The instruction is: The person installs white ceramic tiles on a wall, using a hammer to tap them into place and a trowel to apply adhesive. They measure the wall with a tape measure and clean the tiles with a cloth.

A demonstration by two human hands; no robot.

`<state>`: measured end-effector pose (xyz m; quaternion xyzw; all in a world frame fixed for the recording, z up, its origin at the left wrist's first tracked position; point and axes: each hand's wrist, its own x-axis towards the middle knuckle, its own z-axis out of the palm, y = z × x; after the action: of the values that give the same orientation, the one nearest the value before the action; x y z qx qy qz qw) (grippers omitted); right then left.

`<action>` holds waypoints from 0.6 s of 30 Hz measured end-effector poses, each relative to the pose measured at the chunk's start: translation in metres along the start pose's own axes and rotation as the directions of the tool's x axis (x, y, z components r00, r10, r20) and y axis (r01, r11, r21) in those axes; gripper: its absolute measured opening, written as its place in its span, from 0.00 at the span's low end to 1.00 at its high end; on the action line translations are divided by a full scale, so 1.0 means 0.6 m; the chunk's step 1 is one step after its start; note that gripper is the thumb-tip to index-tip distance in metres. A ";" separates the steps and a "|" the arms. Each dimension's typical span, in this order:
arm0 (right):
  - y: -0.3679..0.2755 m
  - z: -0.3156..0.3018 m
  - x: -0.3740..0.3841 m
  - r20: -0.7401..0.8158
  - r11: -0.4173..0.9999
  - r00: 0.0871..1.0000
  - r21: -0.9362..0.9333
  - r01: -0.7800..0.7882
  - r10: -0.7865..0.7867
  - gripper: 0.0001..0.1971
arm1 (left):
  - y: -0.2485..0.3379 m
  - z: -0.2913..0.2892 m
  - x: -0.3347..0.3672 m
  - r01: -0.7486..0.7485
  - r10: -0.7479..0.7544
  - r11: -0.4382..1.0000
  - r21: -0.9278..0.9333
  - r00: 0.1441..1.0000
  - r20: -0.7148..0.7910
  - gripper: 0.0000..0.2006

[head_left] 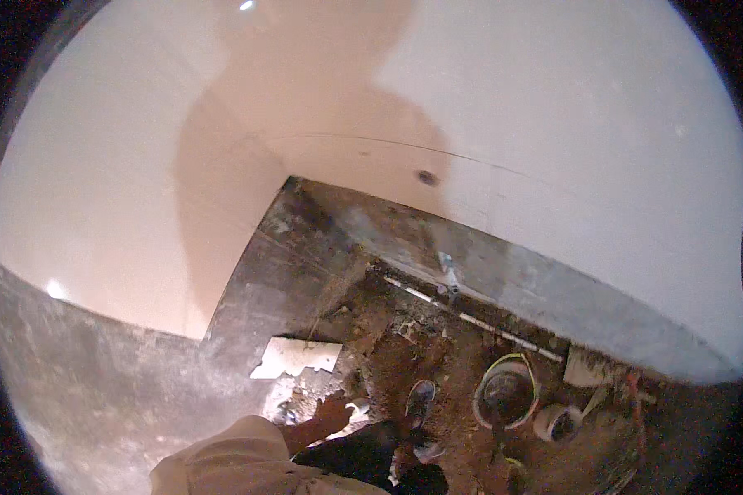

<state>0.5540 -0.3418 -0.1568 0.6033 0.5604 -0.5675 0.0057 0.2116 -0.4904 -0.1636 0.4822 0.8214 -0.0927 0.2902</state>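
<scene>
My left hand (pixel 333 412) reaches out past a light sleeve (pixel 239 450), low over pale rubble at the foot of the wall. Its fingers look spread, with nothing seen in them. Close by the fingertips lies a small white curved piece (pixel 359 408), too blurred to name. A broken white tile or board (pixel 297 358) rests just beyond the hand, against the dark wall base. I cannot make out my right hand among the dim shapes near the lower edge. My dark trouser leg (pixel 355 456) and a shoe (pixel 421 400) are to the right of the left hand.
A round bucket (pixel 508 394) with a yellowish rim stands on the dirt floor at the right, beside a smaller pale container (pixel 557 422). A white segmented rod (pixel 479 323) lies along the wall base. Walls meet in a corner ahead.
</scene>
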 end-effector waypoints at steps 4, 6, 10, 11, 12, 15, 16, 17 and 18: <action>-0.148 -0.079 0.083 0.059 0.945 0.976 -0.246 0.217 -0.208 0.23 | -0.003 -0.005 -0.003 0.264 -0.238 0.948 -0.176 0.959 0.155 0.23; -0.241 -0.081 0.134 0.093 0.884 0.940 -0.321 0.341 -0.328 0.23 | -0.004 0.076 -0.012 0.306 -0.267 0.921 -0.243 0.947 0.180 0.23; -0.444 -0.004 0.262 0.075 0.800 0.842 -0.275 0.533 -0.535 0.19 | 0.056 0.163 -0.039 0.306 -0.260 0.803 -0.512 0.952 0.161 0.28; -0.482 0.024 0.304 0.084 0.757 0.798 -0.271 0.594 -0.597 0.20 | 0.079 0.165 -0.046 0.350 -0.285 0.784 -0.513 0.937 0.202 0.30; -0.516 0.050 0.345 0.091 0.712 0.752 -0.266 0.650 -0.653 0.22 | 0.101 0.161 -0.048 0.387 -0.302 0.767 -0.511 0.921 0.244 0.31; -0.612 0.134 0.441 0.009 0.586 0.621 -0.322 0.744 -0.784 0.20 | 0.150 0.150 -0.047 0.449 -0.321 0.738 -0.504 0.890 0.323 0.36; -0.638 0.160 0.461 -0.025 0.563 0.581 -0.286 0.776 -0.814 0.20 | 0.161 0.148 -0.048 0.461 -0.324 0.732 -0.502 0.883 0.339 0.38; -0.664 0.184 0.480 -0.073 0.553 0.551 -0.203 0.808 -0.831 0.21 | 0.170 0.147 -0.046 0.468 -0.324 0.730 -0.498 0.879 0.350 0.39; -0.688 0.208 0.499 -0.124 0.532 0.519 -0.118 0.839 -0.846 0.21 | 0.178 0.152 -0.043 0.475 -0.332 0.737 -0.480 0.874 0.355 0.41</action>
<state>0.1062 -0.0682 -0.1487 0.3017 0.7925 -0.4349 -0.3030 0.3469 -0.4936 -0.2096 0.1706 0.8549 0.0287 0.4891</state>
